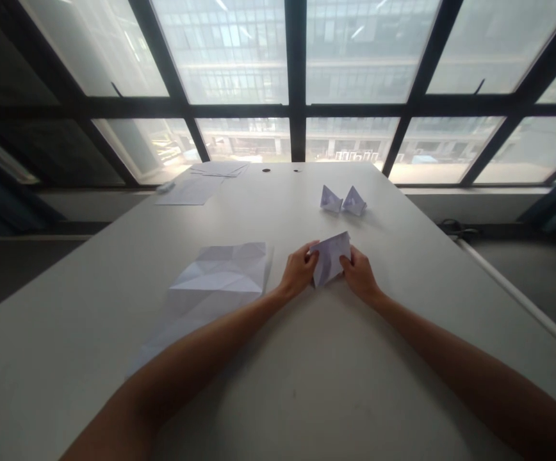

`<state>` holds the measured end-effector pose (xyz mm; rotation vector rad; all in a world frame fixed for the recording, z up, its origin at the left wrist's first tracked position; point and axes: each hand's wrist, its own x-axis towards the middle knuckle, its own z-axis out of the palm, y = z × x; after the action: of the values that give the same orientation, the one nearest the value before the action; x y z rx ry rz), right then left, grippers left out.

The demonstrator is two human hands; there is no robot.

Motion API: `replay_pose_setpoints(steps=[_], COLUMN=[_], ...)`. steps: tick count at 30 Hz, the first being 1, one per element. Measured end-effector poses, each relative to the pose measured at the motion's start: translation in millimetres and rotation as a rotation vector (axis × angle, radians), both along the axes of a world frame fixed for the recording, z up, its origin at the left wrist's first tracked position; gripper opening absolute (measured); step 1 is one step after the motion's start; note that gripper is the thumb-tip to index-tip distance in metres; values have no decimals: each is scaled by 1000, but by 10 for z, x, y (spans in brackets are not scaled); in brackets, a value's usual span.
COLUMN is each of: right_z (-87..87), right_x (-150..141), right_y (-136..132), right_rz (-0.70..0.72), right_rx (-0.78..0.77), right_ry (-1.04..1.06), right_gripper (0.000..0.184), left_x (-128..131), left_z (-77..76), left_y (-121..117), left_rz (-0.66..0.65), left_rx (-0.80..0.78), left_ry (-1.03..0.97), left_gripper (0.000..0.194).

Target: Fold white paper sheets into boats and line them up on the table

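Note:
A small folded sheet of white paper [330, 257] is held tilted just above the table, between both hands. My left hand [300, 269] pinches its left edge, thumb on the near face. At the right edge my right hand [357, 272] grips it the same way; the fingers behind the paper are hidden. Beyond the hands stand two folded paper boats [330, 200], side by side and close together. Left of my left hand lies a creased, unfolded sheet of paper [218, 282], partly covered by my left forearm.
Flat paper sheets [191, 191] lie at the far left of the white table [287, 384], with a small whitish lump [165, 187] beside them. Two cable holes [266, 170] sit near the table's far edge. Dark-framed windows [297, 77] rise behind it.

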<state>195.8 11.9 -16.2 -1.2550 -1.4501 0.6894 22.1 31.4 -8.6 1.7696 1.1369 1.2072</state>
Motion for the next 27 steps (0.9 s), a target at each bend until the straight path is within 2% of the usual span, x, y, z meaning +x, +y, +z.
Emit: replay_pose_setpoints(steps=[3,7,15,21,24,27], right_z=[9,10,22,-1,-1,12], right_x=[32,34,23,49,45,41], right_y=[-24,-25,-27,-42,-45,-53], right_rz=[22,45,20,12,16,-20], right_rx=[31,-19,-75,-83,-89,-70], right_ry=[28,128,296,464,479,405], right_gripper=[34,43,51,52,53,62], left_x=[-12,-45,-157,-216,-198,-171], left_z=[-1,28,15,94,109,93], left_y=[29,40,101,108,105,103], left_rz=[6,5,-243,-411,-394,-319], left_rx=[-70,-234,-437,-586,-598,-527], left_ry=[-89,-237,-465,-521,-487,-415], left_gripper=[39,43,45,53,59,71])
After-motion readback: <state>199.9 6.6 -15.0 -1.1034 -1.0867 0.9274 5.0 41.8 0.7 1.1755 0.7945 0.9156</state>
